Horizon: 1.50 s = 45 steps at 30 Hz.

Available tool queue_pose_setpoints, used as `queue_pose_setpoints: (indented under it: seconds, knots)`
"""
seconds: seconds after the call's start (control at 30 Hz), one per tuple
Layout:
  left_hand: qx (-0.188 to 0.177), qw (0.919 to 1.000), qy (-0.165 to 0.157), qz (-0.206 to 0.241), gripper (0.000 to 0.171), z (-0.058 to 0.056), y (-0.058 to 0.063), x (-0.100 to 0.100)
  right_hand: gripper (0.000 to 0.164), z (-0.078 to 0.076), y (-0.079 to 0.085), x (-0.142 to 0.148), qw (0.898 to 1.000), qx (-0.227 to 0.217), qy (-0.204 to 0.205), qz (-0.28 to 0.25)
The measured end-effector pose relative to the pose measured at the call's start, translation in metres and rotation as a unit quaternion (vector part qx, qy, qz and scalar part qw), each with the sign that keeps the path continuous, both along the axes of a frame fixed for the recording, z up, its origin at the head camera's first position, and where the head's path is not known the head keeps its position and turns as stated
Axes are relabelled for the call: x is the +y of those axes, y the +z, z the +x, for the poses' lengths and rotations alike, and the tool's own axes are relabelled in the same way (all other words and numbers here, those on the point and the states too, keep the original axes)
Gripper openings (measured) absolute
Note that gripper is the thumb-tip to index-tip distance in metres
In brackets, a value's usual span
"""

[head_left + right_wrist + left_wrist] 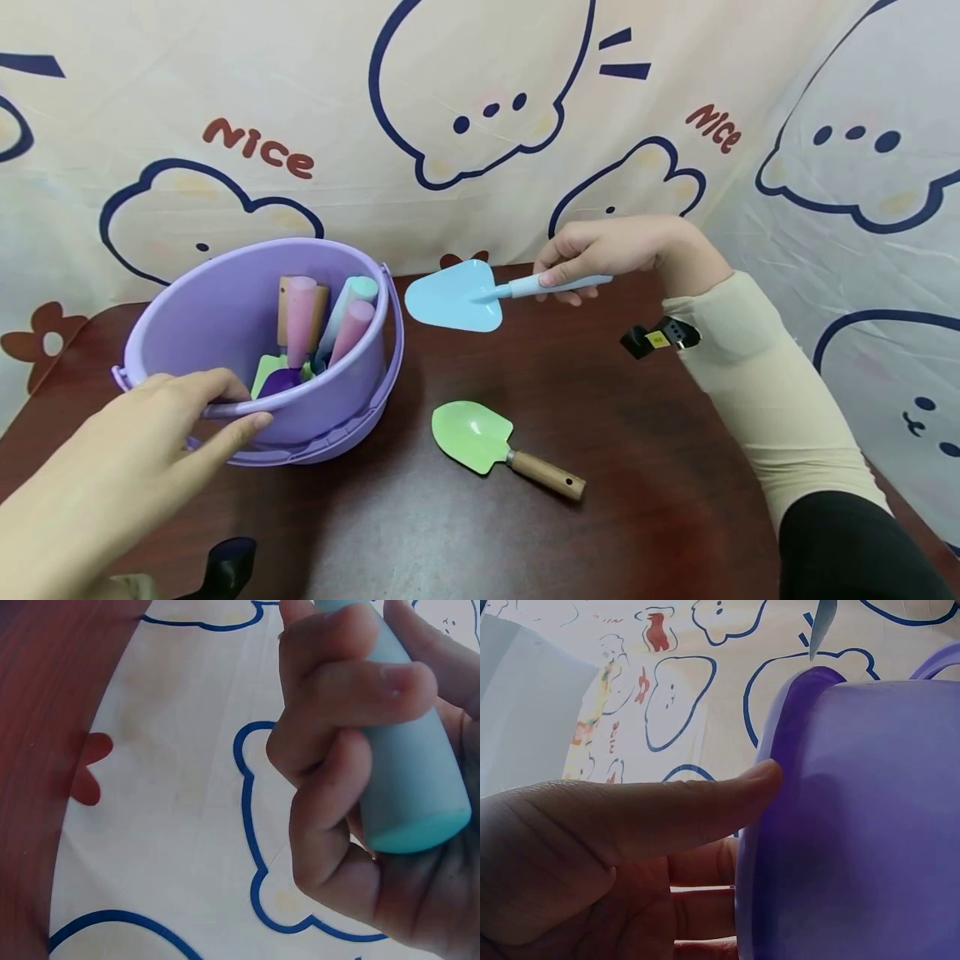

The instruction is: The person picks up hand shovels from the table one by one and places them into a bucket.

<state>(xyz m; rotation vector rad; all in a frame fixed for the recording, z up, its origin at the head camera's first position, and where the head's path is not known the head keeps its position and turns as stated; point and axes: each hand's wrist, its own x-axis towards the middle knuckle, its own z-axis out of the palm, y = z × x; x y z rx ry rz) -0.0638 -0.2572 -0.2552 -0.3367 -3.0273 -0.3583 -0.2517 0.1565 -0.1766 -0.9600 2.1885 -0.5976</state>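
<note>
A purple bucket (180, 333) stands on the left of the table, its near rim pinched between the thumb and fingers of my left hand (165, 433). In the left wrist view the thumb (705, 802) lies against the bucket wall (885, 810). My right hand (600, 254) grips the handle (412, 772) of a light blue garden trowel (457, 296), whose blade points left toward the bucket, above the table. Inside the bucket are several tools with pink handles (302, 312), a teal-ended handle (362, 290) and wooden handles. Their lower parts are partly hidden by the rim.
A green trowel (472, 433) with a wooden handle lies on the dark brown table (637, 500), to the right of the bucket. Behind the table hangs a cream cloth (465, 208) with cartoon prints. The bucket's purple handle (322, 454) hangs down along its near side.
</note>
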Motion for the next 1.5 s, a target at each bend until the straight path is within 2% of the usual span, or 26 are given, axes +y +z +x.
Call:
queue_pose_setpoints:
  seconds: [0.23, 0.8, 1.07, 1.3, 1.5]
  knots:
    - [-0.021, 0.9997, 0.008, 0.005, 0.03, -0.001, 0.001, 0.001, 0.02, 0.0, 0.01, -0.015, 1.0, -0.011, 0.024, -0.008]
    - [-0.017, 0.9998, 0.007, -0.002, 0.033, -0.001, 0.002, 0.0, 0.02, -0.002, 0.038, -0.068, 0.998, -0.004, 0.063, -0.01]
    - [-0.008, 0.9999, 0.003, -0.005, 0.032, -0.002, 0.0, -0.002, 0.024, -0.006, 0.048, -0.1, 0.997, 0.014, 0.08, 0.011]
    - [-0.015, 0.9999, 0.0, -0.002, 0.032, -0.003, 0.0, 0.0, 0.027, -0.012, 0.05, -0.128, 0.996, 0.021, 0.088, 0.026]
    - [-0.019, 0.9998, 0.007, -0.005, 0.038, -0.004, -0.001, -0.003, 0.029, -0.012, 0.059, -0.151, 0.992, 0.04, 0.101, 0.062]
